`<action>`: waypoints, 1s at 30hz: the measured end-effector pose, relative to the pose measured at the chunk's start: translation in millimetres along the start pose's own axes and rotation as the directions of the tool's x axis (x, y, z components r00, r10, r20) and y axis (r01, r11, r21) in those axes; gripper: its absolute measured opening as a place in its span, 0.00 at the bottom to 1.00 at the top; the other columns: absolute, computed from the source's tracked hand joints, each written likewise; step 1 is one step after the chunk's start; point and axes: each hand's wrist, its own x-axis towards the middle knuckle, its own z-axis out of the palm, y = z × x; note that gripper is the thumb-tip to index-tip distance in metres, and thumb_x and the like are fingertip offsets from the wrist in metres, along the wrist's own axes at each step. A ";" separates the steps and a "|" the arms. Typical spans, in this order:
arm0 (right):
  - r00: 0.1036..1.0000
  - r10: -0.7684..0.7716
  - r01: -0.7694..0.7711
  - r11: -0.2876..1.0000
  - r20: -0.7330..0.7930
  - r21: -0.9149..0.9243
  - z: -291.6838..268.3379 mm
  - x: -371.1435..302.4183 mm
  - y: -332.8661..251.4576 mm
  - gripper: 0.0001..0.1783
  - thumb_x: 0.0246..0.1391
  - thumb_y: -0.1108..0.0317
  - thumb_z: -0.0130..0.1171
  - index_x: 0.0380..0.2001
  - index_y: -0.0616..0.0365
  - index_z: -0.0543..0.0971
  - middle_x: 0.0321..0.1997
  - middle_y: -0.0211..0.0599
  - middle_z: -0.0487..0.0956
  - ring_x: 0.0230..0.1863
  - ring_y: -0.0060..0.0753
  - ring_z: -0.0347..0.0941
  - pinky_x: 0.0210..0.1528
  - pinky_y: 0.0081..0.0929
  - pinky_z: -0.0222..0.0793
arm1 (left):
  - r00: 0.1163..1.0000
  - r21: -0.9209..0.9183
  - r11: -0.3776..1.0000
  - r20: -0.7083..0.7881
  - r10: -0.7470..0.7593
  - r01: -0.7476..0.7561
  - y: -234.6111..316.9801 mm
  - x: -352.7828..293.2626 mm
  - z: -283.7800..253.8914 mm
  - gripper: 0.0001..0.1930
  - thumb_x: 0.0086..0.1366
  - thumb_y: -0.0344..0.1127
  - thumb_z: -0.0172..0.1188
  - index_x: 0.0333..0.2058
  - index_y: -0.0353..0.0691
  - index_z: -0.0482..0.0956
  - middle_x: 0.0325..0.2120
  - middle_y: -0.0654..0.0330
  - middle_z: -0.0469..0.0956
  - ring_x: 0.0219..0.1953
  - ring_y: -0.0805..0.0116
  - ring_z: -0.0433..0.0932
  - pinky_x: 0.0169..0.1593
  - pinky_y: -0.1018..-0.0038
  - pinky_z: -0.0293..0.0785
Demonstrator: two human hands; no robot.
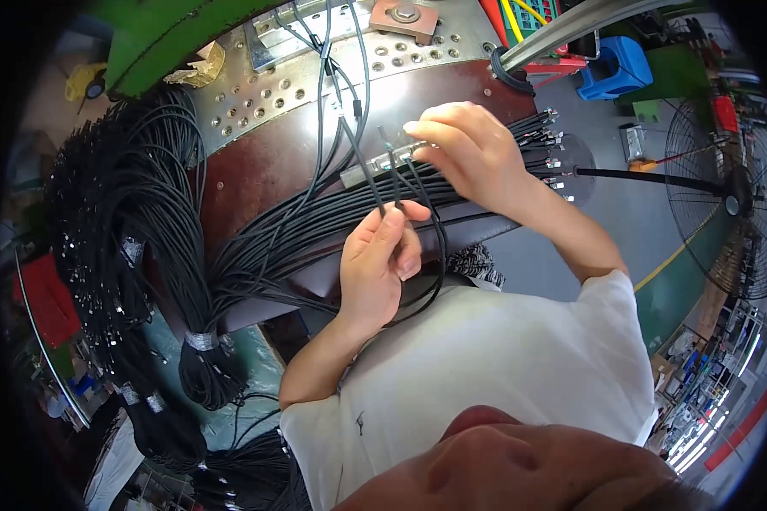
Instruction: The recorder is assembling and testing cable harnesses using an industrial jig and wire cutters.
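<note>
Dark brown, worn desk point(264, 162) with a perforated metal plate point(315, 81) at its far side fills the middle of the head view. A broad spread of thin black cables with small metal end connectors point(315, 223) lies across it, connector ends fanned out past the right hand at the desk edge. Big taped bundles of black cable point(136, 255) hang off the desk to the left, well apart from the hands. A large black wire-cage floor fan point(729, 200) stands far right. Right hand point(473, 153) is over the cable spread, fingers curled down, tips pinching at a small silver connector piece point(383, 162); exact grip is partly hidden. Left hand point(379, 264) sits just below it, thumb and forefinger closed on a thin black cable loop point(426, 247) that runs up to the connector and sags down toward the white shirt. Doing this well, as I judge it: keep the pinch close to the connector so the end doesn't flop, hold the loop slack with the left hand, avoid snagging neighbouring cables in the spread, don't kink the cable at the connector neck.
</note>
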 end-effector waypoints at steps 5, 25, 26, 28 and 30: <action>0.997 0.031 -0.026 0.998 -0.076 0.062 -6.7 -6.4 12.4 0.13 0.39 0.77 0.61 0.32 0.56 0.74 0.34 0.33 0.76 0.37 0.38 0.73 0.36 0.31 0.70 | 0.999 0.442 0.896 0.015 0.033 -0.036 7.4 -19.2 3.9 0.17 0.70 0.39 0.43 0.45 0.30 0.74 0.26 0.61 0.75 0.28 0.77 0.71 0.32 0.82 0.67; 0.946 0.139 -0.159 0.986 0.293 0.045 -17.0 -17.2 17.0 0.09 0.42 0.75 0.59 0.30 0.56 0.74 0.31 0.35 0.73 0.37 0.39 0.71 0.40 0.30 0.68 | 0.987 0.765 0.627 0.152 0.043 -0.145 4.4 -12.0 -2.2 0.14 0.65 0.33 0.48 0.25 0.32 0.78 0.14 0.62 0.70 0.16 0.77 0.66 0.21 0.79 0.60; 0.949 0.117 -0.143 0.988 0.293 0.066 -22.3 -17.0 19.4 0.12 0.40 0.74 0.60 0.33 0.54 0.75 0.33 0.33 0.73 0.38 0.37 0.71 0.42 0.29 0.68 | 0.987 0.766 0.625 0.155 0.045 -0.149 5.9 -11.5 -2.6 0.14 0.65 0.33 0.48 0.25 0.32 0.78 0.14 0.62 0.70 0.16 0.77 0.66 0.21 0.79 0.60; 0.975 0.038 -0.042 0.999 0.217 0.012 -36.5 -0.9 13.6 0.13 0.40 0.74 0.60 0.34 0.53 0.76 0.34 0.32 0.73 0.38 0.36 0.71 0.42 0.29 0.68 | 0.989 0.777 0.628 0.118 -0.086 -0.038 10.1 -10.3 -1.3 0.18 0.67 0.37 0.46 0.24 0.33 0.78 0.15 0.65 0.71 0.19 0.81 0.65 0.23 0.82 0.60; 0.965 -0.149 0.172 0.981 0.214 -0.094 -48.8 11.9 3.8 0.14 0.39 0.72 0.60 0.34 0.51 0.76 0.39 0.29 0.72 0.40 0.34 0.71 0.44 0.30 0.68 | 0.984 0.799 0.598 0.151 -0.099 -0.063 11.8 -9.7 4.6 0.18 0.67 0.36 0.46 0.23 0.33 0.78 0.15 0.65 0.70 0.19 0.81 0.64 0.23 0.82 0.59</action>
